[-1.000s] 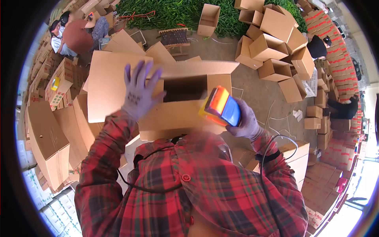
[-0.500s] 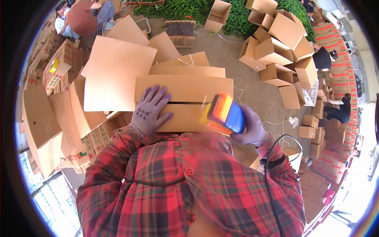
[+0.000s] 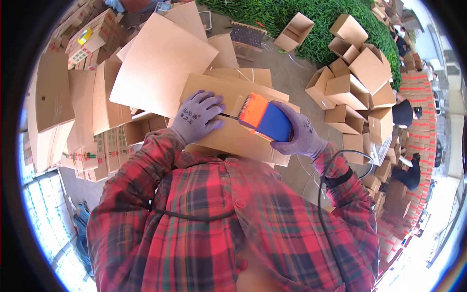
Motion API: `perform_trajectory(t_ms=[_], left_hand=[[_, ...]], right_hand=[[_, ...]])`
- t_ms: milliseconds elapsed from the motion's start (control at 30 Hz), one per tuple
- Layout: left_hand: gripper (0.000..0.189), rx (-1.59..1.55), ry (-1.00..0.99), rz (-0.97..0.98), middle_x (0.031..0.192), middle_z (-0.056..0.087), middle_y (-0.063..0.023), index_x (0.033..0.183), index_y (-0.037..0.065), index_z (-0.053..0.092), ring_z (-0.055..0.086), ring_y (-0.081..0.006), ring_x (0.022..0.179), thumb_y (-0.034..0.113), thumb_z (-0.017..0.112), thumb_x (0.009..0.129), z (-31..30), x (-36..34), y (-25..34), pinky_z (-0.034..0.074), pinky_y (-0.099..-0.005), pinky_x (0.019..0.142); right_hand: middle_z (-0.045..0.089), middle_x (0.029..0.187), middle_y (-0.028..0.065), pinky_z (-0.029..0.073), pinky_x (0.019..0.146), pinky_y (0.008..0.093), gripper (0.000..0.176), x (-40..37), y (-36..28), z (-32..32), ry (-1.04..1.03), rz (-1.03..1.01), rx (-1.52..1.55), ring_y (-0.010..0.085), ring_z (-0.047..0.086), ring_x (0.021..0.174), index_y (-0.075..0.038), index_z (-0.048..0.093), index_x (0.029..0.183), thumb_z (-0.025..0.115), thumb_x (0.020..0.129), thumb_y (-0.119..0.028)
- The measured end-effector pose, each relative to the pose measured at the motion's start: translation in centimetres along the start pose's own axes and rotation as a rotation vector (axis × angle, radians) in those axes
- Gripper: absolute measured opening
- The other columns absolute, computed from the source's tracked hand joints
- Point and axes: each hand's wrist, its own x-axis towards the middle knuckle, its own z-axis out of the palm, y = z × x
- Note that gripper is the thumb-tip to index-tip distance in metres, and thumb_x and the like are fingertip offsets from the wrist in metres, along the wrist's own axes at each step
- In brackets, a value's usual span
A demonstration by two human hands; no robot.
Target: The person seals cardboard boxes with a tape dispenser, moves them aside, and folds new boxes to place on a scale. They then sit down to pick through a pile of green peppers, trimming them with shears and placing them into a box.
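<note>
In front of my chest lies a cardboard carton [image 3: 214, 88], its two top flaps folded in with a dark gap showing between them. My left hand [image 3: 197, 116], in a grey-purple glove, rests on the flaps near the left end of that gap, fingers stretched out. An orange and blue tape dispenser [image 3: 266, 117] is gripped in my gloved right hand [image 3: 301, 131]. Its toothed edge faces left, close over the gap at the carton's middle. The underside of the dispenser is hidden.
A large flat cardboard sheet [image 3: 158, 61] leans beyond my left hand. Open cartons [image 3: 348, 92] pile up at the right, near a heap of green produce [image 3: 243, 9]. A yellow tape roll [image 3: 84, 36] sits on stacked boxes at the left. People [image 3: 407, 171] work at the far right.
My right hand has brought the tape dispenser down and left onto the carton's top. The left hand stays on the flaps. The view has turned, so the carton appears tilted.
</note>
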Motion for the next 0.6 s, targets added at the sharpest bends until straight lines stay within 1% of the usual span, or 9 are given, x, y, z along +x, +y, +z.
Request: perform_trajectory(t_ms=[67,133,200,267,367,467,500,567,600], left_hand=[[0.042,-0.091,0.014,-0.091,0.12,0.063,-0.0116,0.121,0.01,0.062,0.057,-0.0315,0.114,0.04,0.063,0.09,-0.1,0.9,-0.2,0.044,-0.0431,0.102],[0.049,-0.668,0.093,-0.446,0.107,0.065,-0.0065,0.117,0.006,0.064,0.059,-0.0225,0.101,0.048,0.058,0.093,-2.0,1.0,1.9,0.046,-0.0373,0.092],[0.058,-1.222,0.022,-0.719,0.098,0.065,-0.0031,0.115,0.002,0.065,0.059,-0.016,0.09,0.056,0.052,0.095,-3.9,2.0,3.9,0.046,-0.0318,0.085],[0.067,-1.739,-0.196,-0.901,0.093,0.064,-0.0015,0.114,0.0,0.066,0.057,-0.0118,0.084,0.062,0.046,0.096,-4.8,2.9,5.0,0.045,-0.0267,0.08],[0.059,-1.458,-0.15,-0.795,0.088,0.063,-0.0013,0.112,0.0,0.067,0.056,-0.0094,0.077,0.055,0.052,0.097,-6.0,3.8,6.0,0.045,-0.0242,0.074],[0.047,-1.254,0.001,-0.694,0.085,0.063,-0.0006,0.108,0.002,0.068,0.054,-0.0069,0.074,0.046,0.055,0.098,-3.1,3.3,4.7,0.044,-0.0226,0.069],[0.044,-1.227,0.069,-0.726,0.084,0.063,-0.0003,0.106,0.002,0.068,0.053,-0.0068,0.074,0.043,0.056,0.098,-2.9,2.9,3.6,0.044,-0.0229,0.068],[0.038,-1.171,0.186,-0.789,0.083,0.063,0.0002,0.101,0.001,0.068,0.052,-0.0064,0.074,0.038,0.058,0.098,-3.0,0.5,0.3,0.043,-0.0236,0.066],[0.038,-0.908,0.204,-0.842,0.08,0.062,0.0003,0.093,0.001,0.067,0.049,-0.0059,0.07,0.037,0.059,0.098,-4.0,-0.9,-2.5,0.041,-0.0238,0.063]], right_hand=[[0.058,0.131,0.0184,0.044,0.103,0.0391,0.087,-0.2,-0.3,-0.3,-0.005,-0.015,-0.072,0.0302,0.057,0.122,-0.003,0.043,0.142,0.081,0.066,-0.021],[0.058,0.131,0.0185,0.045,0.102,0.0388,0.088,0.0,-0.6,-0.4,-0.009,-0.006,-0.1,0.0301,0.057,0.121,-0.003,0.042,0.142,0.082,0.066,-0.022],[0.058,0.131,0.0186,0.045,0.102,0.0385,0.089,0.0,-0.8,-0.3,-0.025,0.029,-0.085,0.0302,0.058,0.121,-0.003,0.042,0.143,0.082,0.066,-0.023],[0.059,0.126,0.0195,0.046,0.097,0.038,0.094,0.1,-0.6,-0.1,-0.031,0.031,-0.134,0.0309,0.06,0.116,-0.003,0.039,0.144,0.082,0.063,-0.021],[0.061,0.12,0.0198,0.048,0.093,0.0373,0.096,0.6,-1.3,-0.3,-0.03,0.044,-0.159,0.0313,0.062,0.109,-0.002,0.038,0.146,0.083,0.063,-0.021],[0.063,0.113,0.0191,0.049,0.088,0.036,0.094,1.0,-3.1,-0.4,-0.099,0.0,-0.215,0.0301,0.064,0.099,-0.002,0.039,0.146,0.083,0.065,-0.02],[0.063,0.11,0.0188,0.05,0.086,0.0354,0.093,1.4,-3.8,-0.4,-0.129,-0.032,-0.241,0.0295,0.064,0.095,-0.002,0.04,0.146,0.083,0.066,-0.02],[0.063,0.106,0.0181,0.051,0.081,0.0348,0.089,1.5,-5.0,-1.1,-0.219,0.068,-0.278,0.028,0.064,0.09,-0.003,0.042,0.144,0.082,0.067,-0.021],[0.063,0.103,0.0177,0.051,0.079,0.0345,0.086,2.0,-5.3,-1.4,-0.262,0.112,-0.301,0.0273,0.064,0.087,-0.003,0.044,0.144,0.081,0.068,-0.021]])
